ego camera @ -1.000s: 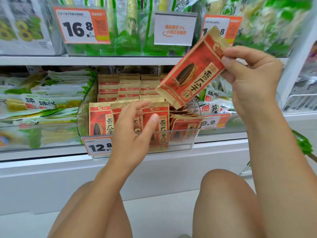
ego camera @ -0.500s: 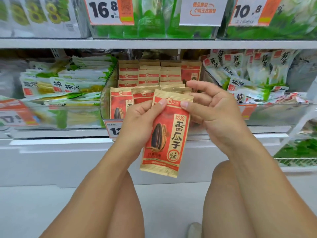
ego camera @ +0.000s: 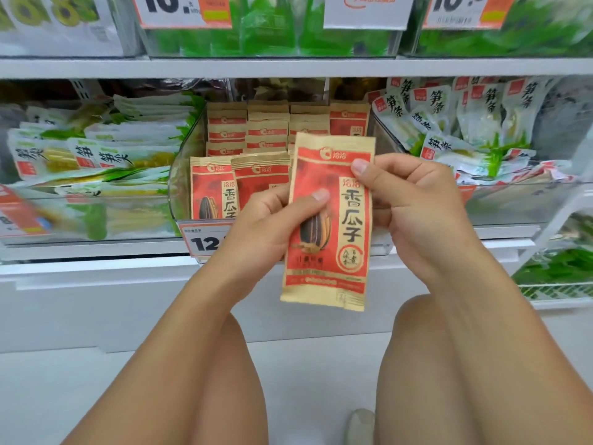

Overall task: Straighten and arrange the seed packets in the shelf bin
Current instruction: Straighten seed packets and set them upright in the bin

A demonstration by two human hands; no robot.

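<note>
The person crouched in front of a white shop shelf (ego camera: 288, 67), knees up, with a pale floor (ego camera: 38, 396) below. Both hands were clamped on a single seed packet (ego camera: 330, 252), red with tan edges and a dark sunflower seed printed on it. It was held upright in front of the clear shelf bin (ego camera: 179, 187), out of the bin and a little below its rim. The left hand (ego camera: 266, 226) pinched the packet's left edge, thumb pressed flat on the printed seed. The right hand (ego camera: 414, 200) gripped the upper right edge, thumb on the front near the top corner and fingers curled behind.

Inside the bin the other seed packets (ego camera: 256, 136) stood in rows, front ones upright and facing out, the back rows showing only their tan tops. A white and orange price tag (ego camera: 205, 239) hung on the bin's front lip, partly covered by the left hand.

To the left lay a heap of green and white snack bags (ego camera: 106, 149) on their sides. To the right, more white bags with green print (ego camera: 475, 123) leaned in a loose pile. The shelf above carried green packages (ego camera: 272, 36) behind more price cards (ego camera: 183, 11), blurred at the top edge. A wire rack (ego camera: 558, 290) stood at the far right.
</note>
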